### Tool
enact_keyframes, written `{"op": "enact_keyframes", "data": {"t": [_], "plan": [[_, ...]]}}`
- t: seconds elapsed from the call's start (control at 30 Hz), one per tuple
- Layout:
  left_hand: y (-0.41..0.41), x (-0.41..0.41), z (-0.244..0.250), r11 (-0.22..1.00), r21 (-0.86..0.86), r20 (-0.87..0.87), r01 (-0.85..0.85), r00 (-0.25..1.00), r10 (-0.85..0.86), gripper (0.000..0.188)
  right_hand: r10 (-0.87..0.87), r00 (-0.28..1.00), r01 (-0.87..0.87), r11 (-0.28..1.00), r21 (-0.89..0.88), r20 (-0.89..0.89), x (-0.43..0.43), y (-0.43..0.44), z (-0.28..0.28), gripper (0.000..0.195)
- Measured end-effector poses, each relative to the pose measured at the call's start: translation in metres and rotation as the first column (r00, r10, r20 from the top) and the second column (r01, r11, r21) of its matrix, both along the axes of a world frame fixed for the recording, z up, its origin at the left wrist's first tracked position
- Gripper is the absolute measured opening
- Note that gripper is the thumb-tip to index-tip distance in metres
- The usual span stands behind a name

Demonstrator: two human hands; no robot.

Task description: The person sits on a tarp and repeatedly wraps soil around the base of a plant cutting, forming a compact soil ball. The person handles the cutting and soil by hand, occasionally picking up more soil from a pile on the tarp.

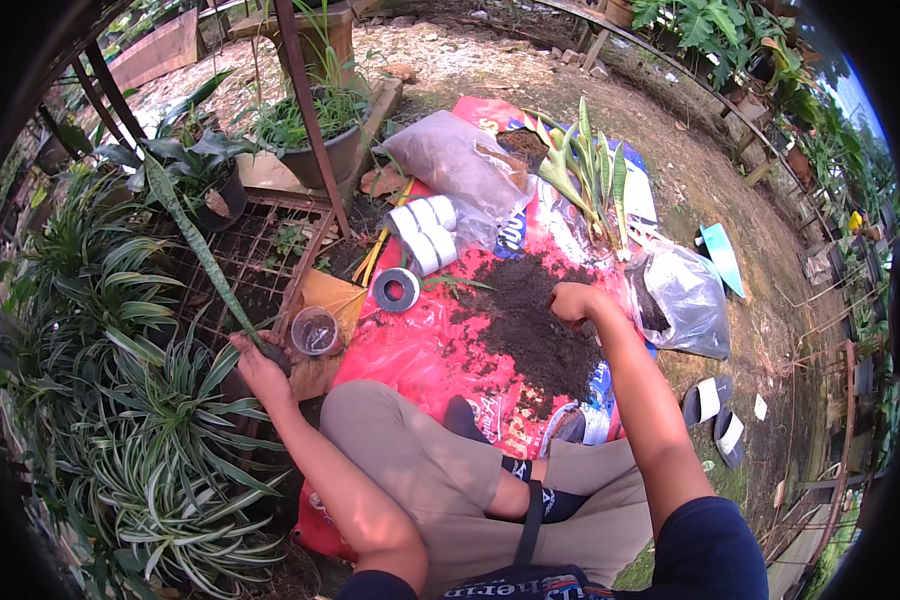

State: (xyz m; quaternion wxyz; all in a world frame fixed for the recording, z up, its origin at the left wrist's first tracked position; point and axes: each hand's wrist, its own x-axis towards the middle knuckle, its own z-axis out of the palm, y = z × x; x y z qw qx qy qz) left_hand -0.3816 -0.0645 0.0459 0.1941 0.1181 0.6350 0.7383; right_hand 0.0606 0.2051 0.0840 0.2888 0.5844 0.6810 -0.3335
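My left hand (pixel 259 365) grips the base of a single long snake plant leaf (pixel 202 259), which slants up and to the left. A dark lump or small pot (pixel 276 354) shows at the leaf's base, partly hidden by my fingers. Over the heap of dark potting soil (pixel 521 319), my right hand (pixel 576 304) is bent down with curled fingers. Whether soil is in those fingers is hidden. The soil lies on a red printed plastic sheet (pixel 405 345) before my crossed legs. A clear plastic cup (pixel 315 331) stands near my left hand.
White small pots or rolls (pixel 424 232) and a dark, white-rimmed ring (pixel 396 290) lie left of the soil. Beyond are a bag of soil-like material (pixel 457 161) and several snake plants (pixel 585 176). At right lie a clear bag (pixel 682 300), a turquoise scoop-like object (pixel 720 259) and slippers (pixel 709 401).
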Motion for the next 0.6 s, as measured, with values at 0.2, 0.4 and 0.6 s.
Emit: {"op": "enact_keyframes", "data": {"t": [0.2, 0.4, 0.6], "plan": [[-0.004, -0.002, -0.001, 0.998, -0.005, -0.052, -0.069, 0.996, 0.069, 0.072, 0.376, 0.851, -0.151, 0.844, 0.514, -0.367, -0.118, -0.038, -0.015, 0.029], [-0.008, -0.001, 0.000, 0.995, 0.018, -0.033, -0.097, 0.995, 0.098, 0.072, 0.444, 0.490, -0.131, 0.889, 0.439, -0.750, -0.291, -0.108, -0.012, 0.029], [0.008, 0.006, 0.005, 0.995, 0.048, 0.022, -0.087, 0.996, 0.086, 0.070, 0.559, 0.701, -0.412, 0.824, 0.389, -0.442, -0.389, -0.136, -0.054, 0.023]]}}
